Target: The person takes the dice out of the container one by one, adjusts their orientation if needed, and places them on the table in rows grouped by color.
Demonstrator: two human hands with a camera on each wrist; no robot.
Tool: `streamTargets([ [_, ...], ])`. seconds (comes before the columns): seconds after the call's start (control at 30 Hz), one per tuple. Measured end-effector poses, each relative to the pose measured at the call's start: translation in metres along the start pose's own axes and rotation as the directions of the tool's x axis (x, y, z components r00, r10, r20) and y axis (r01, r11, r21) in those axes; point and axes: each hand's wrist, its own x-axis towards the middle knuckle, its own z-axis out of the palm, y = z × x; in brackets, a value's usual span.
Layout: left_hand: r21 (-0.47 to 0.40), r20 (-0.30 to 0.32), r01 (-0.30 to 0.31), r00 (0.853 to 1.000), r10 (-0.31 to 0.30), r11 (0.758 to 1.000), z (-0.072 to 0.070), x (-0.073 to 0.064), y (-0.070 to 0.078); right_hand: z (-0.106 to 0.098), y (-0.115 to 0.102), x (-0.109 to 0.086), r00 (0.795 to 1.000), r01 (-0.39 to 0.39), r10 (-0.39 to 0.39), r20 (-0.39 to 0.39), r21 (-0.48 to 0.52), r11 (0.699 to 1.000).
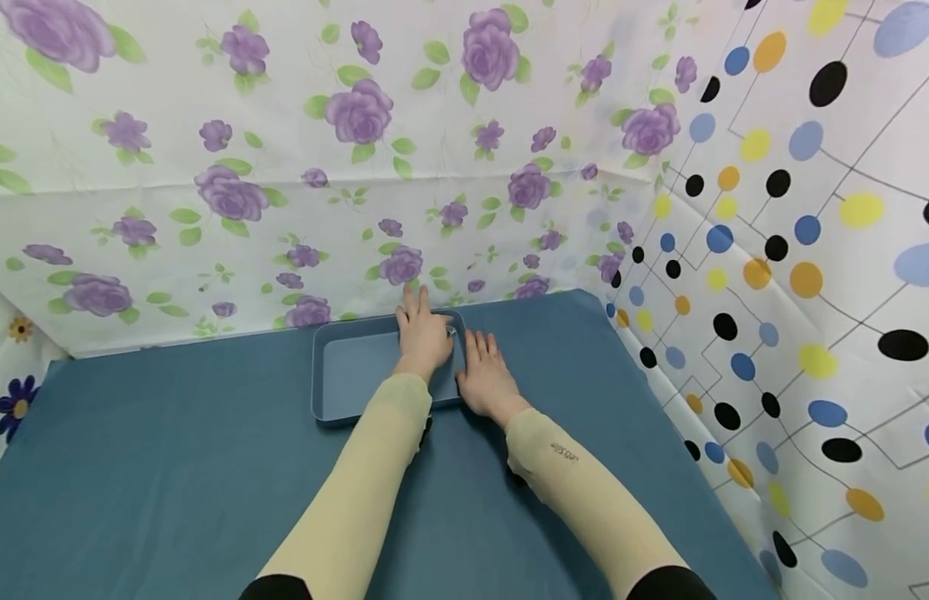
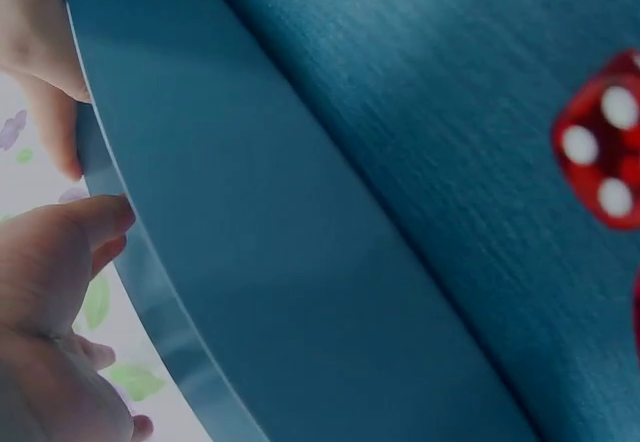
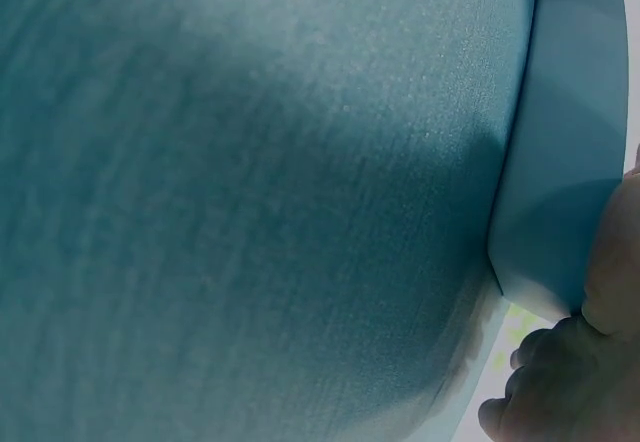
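A shallow blue-grey rectangular tray (image 1: pixel 352 379) lies at the far side of the table, close to the flowered cloth. My left hand (image 1: pixel 424 337) reaches over its right part, fingers straight towards the far rim. A small shiny thing (image 1: pixel 452 331) shows beside that thumb, too small to make out. Along the tray's right rim lies my right hand (image 1: pixel 488 379), fingers straight and pointing away from me. In the left wrist view, a red die (image 2: pixel 605 147) with white dots appears on the blue surface outside the tray's wall (image 2: pixel 250 192).
Blue cloth (image 1: pixel 172 467) covers the table. A purple-flowered cloth (image 1: pixel 284 150) hangs right behind the tray, and a dotted cloth (image 1: pixel 809 333) rises along the right side. A second red thing (image 2: pixel 637 317) is cut off at the left wrist view's edge.
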Motion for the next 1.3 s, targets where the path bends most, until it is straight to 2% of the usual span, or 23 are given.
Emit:
streamTargets([
  [0.2,0.042,0.075,-0.010,0.997,0.007,0.999,0.004,0.006,0.006,-0.003,0.000,0.000,1.000,-0.014,0.014,-0.012,-0.003,1.000],
  [0.3,0.048,0.089,0.001,0.996,-0.005,0.999,0.008,0.008,0.005,0.001,0.000,-0.001,1.000,-0.008,0.008,-0.005,0.010,1.000],
  [0.53,0.016,0.022,-0.036,0.999,0.035,0.999,0.008,0.010,0.003,0.002,0.001,0.002,1.000,-0.008,0.008,-0.017,0.000,1.000],
  [0.73,0.020,-0.012,-0.026,1.000,0.026,0.999,0.007,0.006,0.000,0.005,0.002,0.003,1.000,-0.009,0.009,-0.012,0.002,1.000],
  [1.0,0.085,0.009,-0.016,1.000,0.016,0.996,0.007,0.002,-0.004,0.004,-0.001,0.001,1.000,-0.003,0.003,-0.002,0.010,1.000],
  [1.17,0.078,0.022,-0.015,1.000,0.014,0.997,0.007,0.004,-0.005,0.001,-0.001,0.000,1.000,-0.002,0.002,0.005,0.023,1.000],
  [1.3,0.088,0.009,-0.016,1.000,0.015,0.996,0.008,0.002,-0.005,0.000,0.000,-0.001,1.000,-0.008,0.009,-0.004,0.022,1.000],
])
